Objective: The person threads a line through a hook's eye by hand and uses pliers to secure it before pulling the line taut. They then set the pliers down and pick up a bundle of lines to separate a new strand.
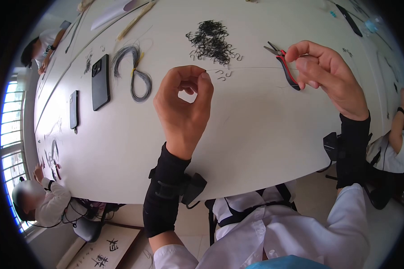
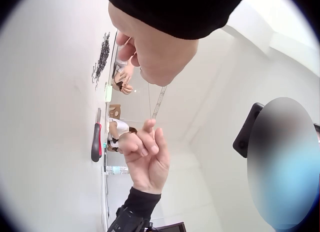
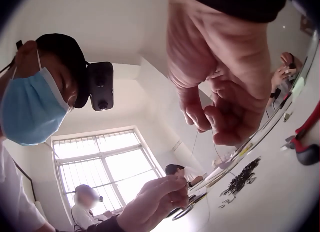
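Observation:
A thin line (image 1: 256,67) runs nearly level between my two hands above the white table. My left hand (image 1: 184,101) pinches its left end between thumb and forefinger, where a small dark bit shows at the fingertips. At the other end, my right hand (image 1: 334,76) grips the line with curled fingers; in the right wrist view strands (image 3: 195,142) hang from that hand. Beyond the hands lies a heap of black fish hooks (image 1: 211,38), with a few loose hooks (image 1: 222,75) nearer. Red-and-black pliers (image 1: 283,62) lie beside the right hand, jaws apart.
Left of the hands are a tied coil of grey line (image 1: 141,85), a large dark phone (image 1: 101,83) and a smaller phone (image 1: 74,110). A yellowish bundle (image 1: 134,20) lies farther back. Other people sit around the table (image 1: 256,148), whose near edge curves before my body.

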The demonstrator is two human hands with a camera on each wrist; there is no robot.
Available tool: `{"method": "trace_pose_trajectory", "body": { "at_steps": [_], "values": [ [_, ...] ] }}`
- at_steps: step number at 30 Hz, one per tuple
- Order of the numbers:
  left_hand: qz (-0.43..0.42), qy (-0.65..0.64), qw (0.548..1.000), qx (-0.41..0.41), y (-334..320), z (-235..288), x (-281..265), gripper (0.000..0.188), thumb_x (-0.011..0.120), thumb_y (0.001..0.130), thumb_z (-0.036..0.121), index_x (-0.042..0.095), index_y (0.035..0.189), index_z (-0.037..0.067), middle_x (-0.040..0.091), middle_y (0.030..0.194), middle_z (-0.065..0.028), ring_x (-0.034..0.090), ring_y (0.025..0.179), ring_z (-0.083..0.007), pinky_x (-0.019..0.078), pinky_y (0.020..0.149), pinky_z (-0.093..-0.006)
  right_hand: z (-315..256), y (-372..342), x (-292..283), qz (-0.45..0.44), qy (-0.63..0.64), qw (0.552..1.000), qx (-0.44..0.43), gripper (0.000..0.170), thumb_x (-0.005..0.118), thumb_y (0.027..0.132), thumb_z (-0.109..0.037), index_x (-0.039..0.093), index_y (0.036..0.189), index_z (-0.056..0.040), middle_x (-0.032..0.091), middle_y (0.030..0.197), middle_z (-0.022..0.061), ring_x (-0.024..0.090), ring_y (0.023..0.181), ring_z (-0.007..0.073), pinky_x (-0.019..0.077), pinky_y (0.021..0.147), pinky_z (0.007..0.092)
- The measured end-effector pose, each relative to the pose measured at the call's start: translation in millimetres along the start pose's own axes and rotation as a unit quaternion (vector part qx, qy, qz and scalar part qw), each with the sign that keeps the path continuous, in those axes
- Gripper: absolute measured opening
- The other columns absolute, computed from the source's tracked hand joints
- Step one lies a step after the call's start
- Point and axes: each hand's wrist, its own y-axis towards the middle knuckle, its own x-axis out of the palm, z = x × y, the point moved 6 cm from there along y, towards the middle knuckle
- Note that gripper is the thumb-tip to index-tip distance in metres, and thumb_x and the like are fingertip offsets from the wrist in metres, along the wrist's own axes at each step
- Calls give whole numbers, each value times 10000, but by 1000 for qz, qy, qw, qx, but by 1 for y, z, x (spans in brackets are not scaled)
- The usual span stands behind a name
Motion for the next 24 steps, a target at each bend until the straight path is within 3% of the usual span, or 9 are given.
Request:
{"method": "trace_pose_trajectory", "body": {
  "at_steps": [3,5,7,9,12,13,17,20,24],
  "values": [
    [-5,-88,988,-126,3,-7,-9,154,685,948,127,670,950,-26,664,826,-21,590,712,-94,475,691,-241,0,-29,-64,179,-112,975,-64,339,603,1022,-298,659,1219,-28,615,864,-27,557,798,71,466,800,233],
    [-31,-170,967,-187,-3,-4,-5,156,685,956,145,674,956,-11,640,822,-26,577,699,-101,459,684,-251,-10,-48,-79,352,-363,848,-159,339,605,1021,-296,657,1229,-34,645,914,-12,581,841,96,472,856,253],
    [-59,-237,940,-238,-13,3,4,153,686,963,162,674,954,9,623,826,-31,572,687,-113,450,680,-267,-24,-64,-63,408,-366,818,-175,310,618,1014,-283,667,1198,-38,686,1005,25,611,910,143,472,917,288],
    [-97,-264,924,-259,-28,16,16,138,671,972,149,666,962,12,629,842,-34,578,698,-115,451,684,-272,-17,-64,-12,256,-209,941,-65,230,646,994,-227,689,1100,-27,678,1022,38,595,912,135,460,904,293],
    [-190,-200,934,-228,-46,41,30,121,663,984,110,643,990,-10,641,884,-26,586,779,-95,457,730,-254,-31,-63,54,217,-363,873,-245,499,717,848,-32,596,1328,-97,597,1224,110,535,1158,300,438,1035,421],
    [-217,-167,943,-190,-50,50,31,107,662,982,90,639,995,-15,642,906,-25,580,810,-87,456,760,-246,-27,-59,64,194,-330,889,-252,533,719,865,-60,569,1375,-106,579,1261,118,509,1217,305,411,1088,436],
    [-210,-95,968,-103,-52,69,21,98,659,982,54,613,1020,-22,614,922,-19,553,860,-75,438,813,-227,-6,-63,52,17,-144,987,-73,155,659,975,-155,668,1037,-14,696,896,78,639,828,197,476,961,364],
    [-169,-41,982,-70,-37,57,3,82,628,1005,78,621,1009,-4,649,920,-32,586,823,-85,482,797,-252,-11,-94,23,81,-49,994,-49,212,640,999,-188,671,941,13,670,787,41,581,712,96,486,658,271],
    [-131,-60,988,-55,-10,44,-11,83,583,1029,90,592,1026,7,654,914,-51,618,834,-105,502,758,-257,7,-183,-50,206,-112,972,12,212,640,1006,-197,694,948,-1,615,775,-40,435,653,12,346,586,203]
  ]
}}
